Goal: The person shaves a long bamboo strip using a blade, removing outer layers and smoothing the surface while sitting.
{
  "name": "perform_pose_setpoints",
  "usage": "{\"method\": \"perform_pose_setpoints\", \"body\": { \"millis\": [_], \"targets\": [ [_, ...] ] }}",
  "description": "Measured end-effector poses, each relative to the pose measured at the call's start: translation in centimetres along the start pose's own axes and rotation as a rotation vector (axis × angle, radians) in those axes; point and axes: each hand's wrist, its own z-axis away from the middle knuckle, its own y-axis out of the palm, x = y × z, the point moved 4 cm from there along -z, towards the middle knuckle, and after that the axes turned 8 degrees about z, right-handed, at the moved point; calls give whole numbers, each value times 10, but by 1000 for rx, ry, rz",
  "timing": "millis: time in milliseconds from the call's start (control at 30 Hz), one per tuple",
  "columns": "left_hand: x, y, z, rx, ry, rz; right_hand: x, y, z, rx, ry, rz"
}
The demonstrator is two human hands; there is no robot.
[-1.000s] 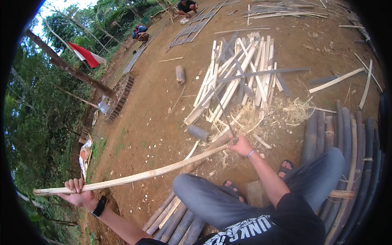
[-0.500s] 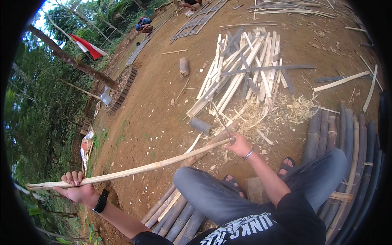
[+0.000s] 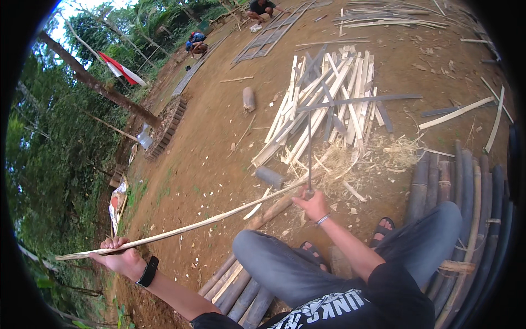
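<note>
A long pale bamboo strip (image 3: 203,222) slants across the view from low left up to the right. Near its left end, my left hand (image 3: 123,260) is closed around it from below. My right hand (image 3: 312,206) grips a knife with a long, thin dark blade (image 3: 309,148), seen nearly edge-on and pointing away from me. The strip's right end meets the knife beside my right fingers; the exact contact is hidden. Just beyond lie curled bamboo shavings (image 3: 345,172) and a pile of split bamboo strips (image 3: 323,104).
Dark bamboo poles (image 3: 419,186) lie stacked at my right, and more poles (image 3: 241,299) at my left. A log (image 3: 268,214) and short bamboo pieces (image 3: 269,177) lie ahead. Two people (image 3: 197,44) crouch far off near bamboo frames (image 3: 268,35).
The knife has swung from leaning left to pointing straight away from me. The strip has turned to show a narrower side, and its left end has shifted slightly right with my left hand.
</note>
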Motion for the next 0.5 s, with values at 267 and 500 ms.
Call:
{"method": "perform_pose_setpoints", "body": {
  "millis": [267,500],
  "targets": [
    [-2,-35,0,-149,1,-9,-4,-1,0,-156,-47,-111],
    [4,-60,-3,-179,-48,35,3,10,5,-108,-132,-292]
  ]
}}
